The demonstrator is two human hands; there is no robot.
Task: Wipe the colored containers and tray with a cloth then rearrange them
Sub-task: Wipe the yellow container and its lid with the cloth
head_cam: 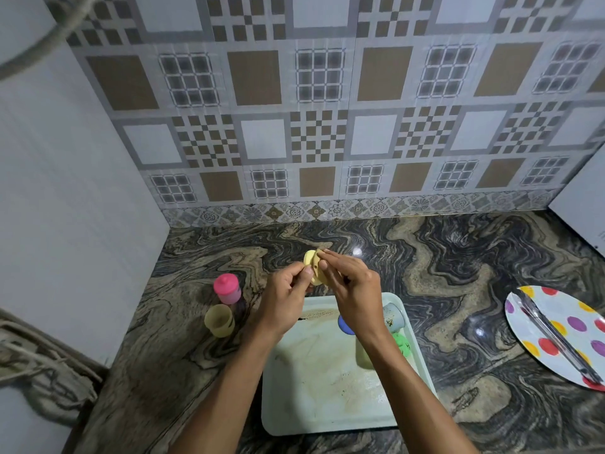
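Both hands are raised over the desk (458, 257), just beyond the far edge of the tray (327, 388).

- Left hand (288, 283): its grip pinches the yellow lid (310, 262) from the left, thumb on the near face. The other fingers are curled and mostly hidden behind the hand.
- Right hand (352, 283): its grip is closed on the same lid from the right, fingertips at its top rim and near face. A pale scrap shows at the fingertips; cannot tell whether it is cloth or part of the lid.
- The lid is held on edge, clear of the desk, with its lower half covered by the fingers.

Left of the tray, on the desk:
- pink container (227, 289), upright with its cap on
- yellow container (220, 320), open, just in front of the pink one

On the tray, at its right side:
- grey-blue cup (393, 316), tipped on its side
- blue piece (345, 324) and green piece (403, 344), both largely hidden by the right forearm, shapes unclear
- the tray floor looks stained, and its near right part is covered by the arm

Far right: a spotted plate (537, 352), cut off by the frame edge, with metal tongs (556, 339) lying across it.
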